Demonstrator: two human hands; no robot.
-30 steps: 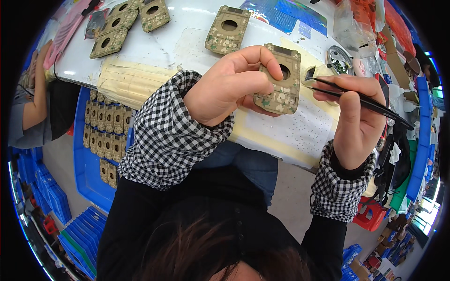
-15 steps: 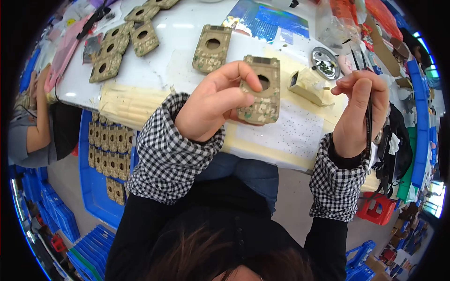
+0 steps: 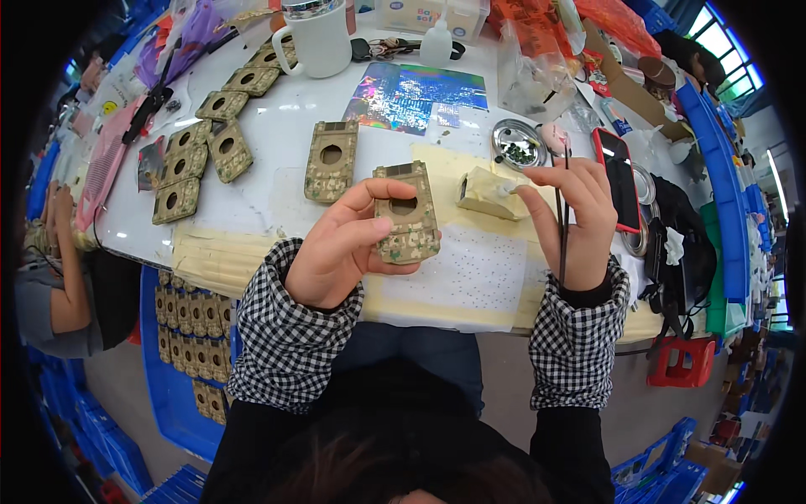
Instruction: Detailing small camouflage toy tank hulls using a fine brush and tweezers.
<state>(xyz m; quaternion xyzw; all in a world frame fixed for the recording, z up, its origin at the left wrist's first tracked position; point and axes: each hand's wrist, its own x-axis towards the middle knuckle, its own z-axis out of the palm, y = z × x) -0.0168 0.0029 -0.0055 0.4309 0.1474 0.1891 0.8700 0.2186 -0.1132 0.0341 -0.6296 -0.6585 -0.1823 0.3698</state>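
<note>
Thumb on top and fingers beneath, the left grip [image 3: 332,248] clasps a flat, round-holed, green-and-tan camouflage, plastic-looking shell [image 3: 419,224], raised over the glossy white surface [image 3: 262,144], apparently keeping its face exposed. The right grip [image 3: 588,210] tucks slim black tweezers [image 3: 562,225] between its fingers, seemingly freeing thumb and forefinger, slightly parted beside a pale tape-wrapped block [image 3: 483,195].

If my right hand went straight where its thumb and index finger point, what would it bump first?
Probably the cream-coloured wrapped block, just left of the right hand at its fingertips, though this single view leaves the hand's height unclear.
</note>
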